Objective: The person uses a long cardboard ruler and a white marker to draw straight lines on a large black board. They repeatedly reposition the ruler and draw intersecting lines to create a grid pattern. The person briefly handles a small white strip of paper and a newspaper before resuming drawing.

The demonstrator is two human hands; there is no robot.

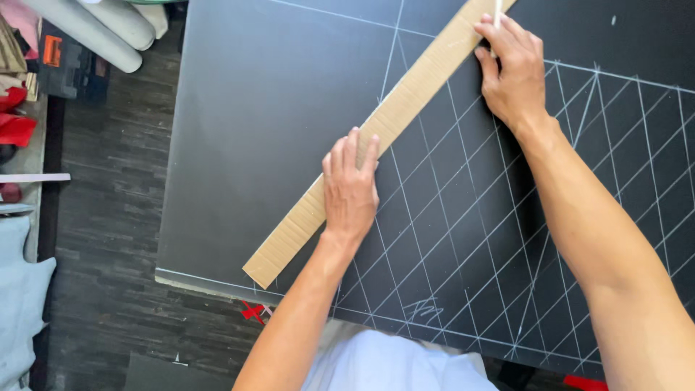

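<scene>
Long cardboard strip (pixel 376 134) lying slanted on the black worktop (pixel 253 130), from near left up to far right. Left hand (pixel 351 188) pressing flat on its middle, fingers spread. Right hand (pixel 514 69) at the far end, fingers closed on a thin white chalk stick (pixel 497 13), right beside the strip's edge.

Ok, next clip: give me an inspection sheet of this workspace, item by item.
Surface: large black sheet on a table, right part ruled with a white diagonal grid.
Job's things: long cardboard strip lying diagonally as a straightedge; thin white marker at its upper end.
Clutter: nothing seen on the sheet.
Grippers: left hand pressed flat on the strip; right hand holds the marker against the strip's edge.
Cables: nothing seen.
Surroundings: dark wood floor, grey rolls and red material at left.
</scene>
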